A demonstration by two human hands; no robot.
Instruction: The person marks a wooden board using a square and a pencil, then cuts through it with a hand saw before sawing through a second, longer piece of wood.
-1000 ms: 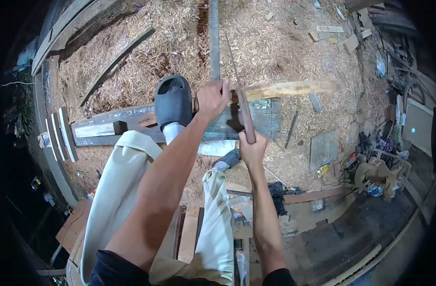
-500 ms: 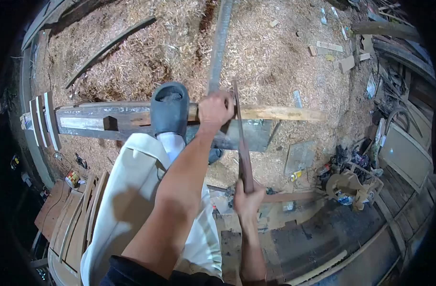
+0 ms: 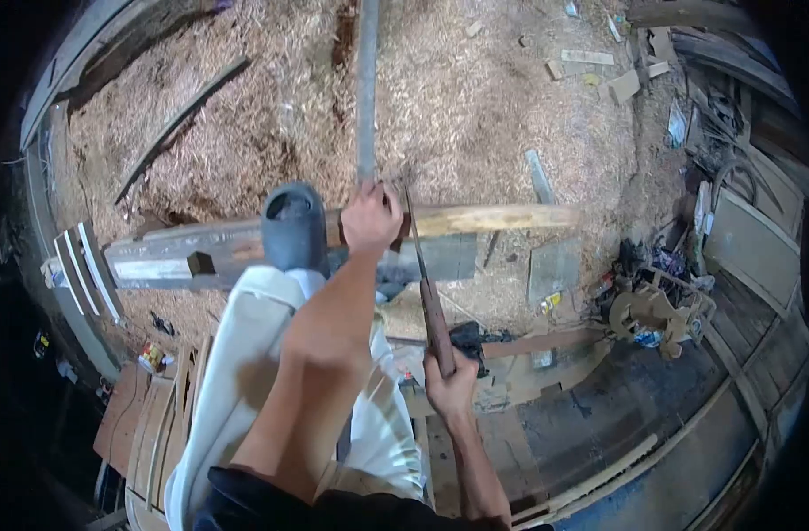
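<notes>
Now saw [image 3: 433, 314] drawn back toward 6 o'clock versus 1 s ago; only tip left at cut in pale strip [image 3: 484, 219]; pull stroke judged complete. Grip of right hand [image 3: 448, 382] clenched on saw handle; grip of left hand [image 3: 371, 217] clamped on strip, atop beam [image 3: 157, 257].

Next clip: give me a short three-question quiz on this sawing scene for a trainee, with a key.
1. True or false: the left hand grips the pale wooden strip where it lies across the beam.
2. What does the right hand hold? A: a hammer. B: the handsaw, by its handle. C: a paintbrush.
3. Fill in: the foot planted on the beam, just left of the left hand, wears a grey ___.

Key: 1 true; 2 B; 3 slipper.
</notes>
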